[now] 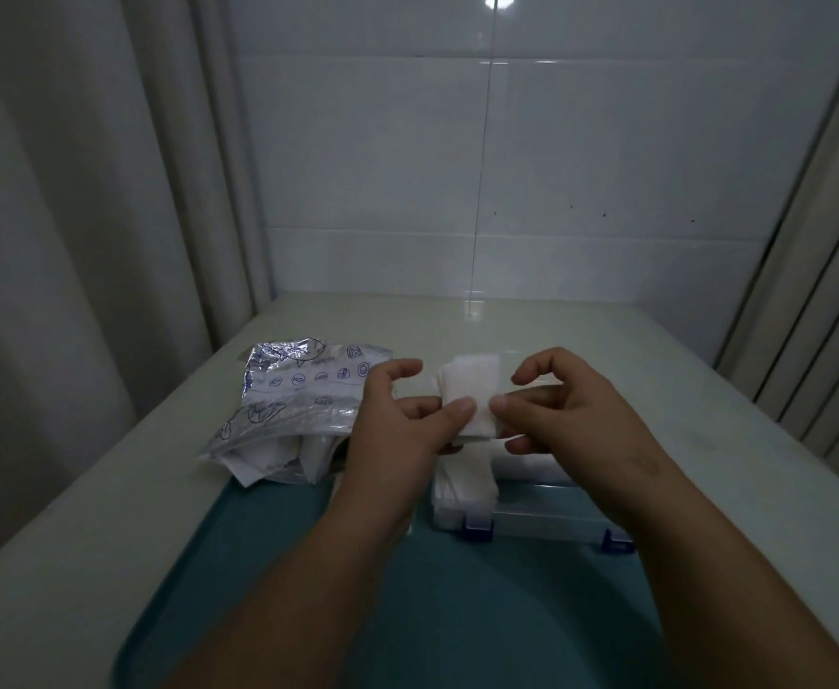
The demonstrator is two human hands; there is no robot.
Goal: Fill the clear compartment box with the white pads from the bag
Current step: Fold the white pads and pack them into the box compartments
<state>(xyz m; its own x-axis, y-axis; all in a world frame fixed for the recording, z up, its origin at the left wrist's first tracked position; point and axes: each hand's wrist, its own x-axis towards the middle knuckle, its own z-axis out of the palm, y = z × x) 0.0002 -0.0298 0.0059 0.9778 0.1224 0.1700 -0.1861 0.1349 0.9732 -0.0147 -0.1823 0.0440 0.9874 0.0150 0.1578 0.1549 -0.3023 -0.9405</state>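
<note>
White pad [468, 390] was held up between both hands, above clear compartment box [532, 519]. Lower edge pinched by left hand [397, 430] thumb and by right hand [581, 415] thumb against fingers; other fingers curled loosely, not closed. More pads [467, 482] were seen in box's left compartment. Printed bag [298, 410] lay left of box, partly on teal tray [432, 614], on pale table [84, 514].
</note>
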